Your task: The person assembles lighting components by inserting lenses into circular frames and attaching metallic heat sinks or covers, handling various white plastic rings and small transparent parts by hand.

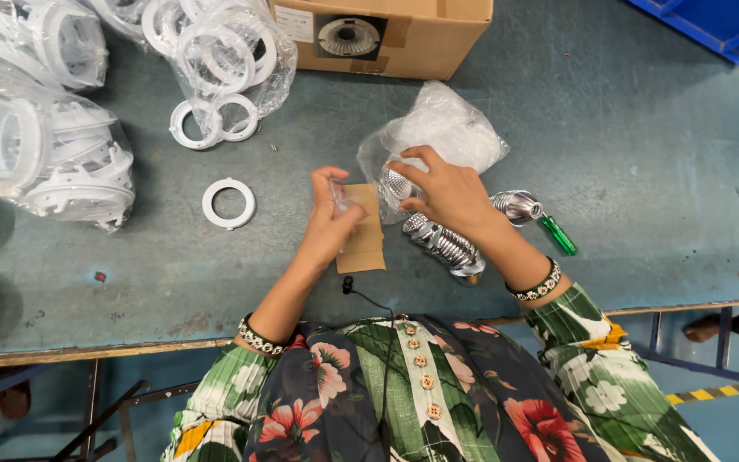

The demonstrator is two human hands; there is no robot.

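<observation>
Left hand [333, 224] pinching small clear piece over cardboard strip [364, 229]; right hand [448, 195] spreading over chrome reflector [398, 183], touching it, nearer desk's front edge.

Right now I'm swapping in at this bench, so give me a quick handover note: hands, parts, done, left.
Left hand pinches a small clear piece over the cardboard scrap.
Right hand reaches into the clear plastic bag, fingers spread on a shiny ribbed metal part.
More ribbed metal parts lie under the right wrist.
One loose white ring sits left.
Nothing looks assembled yet; bagged white rings are unopened.
</observation>
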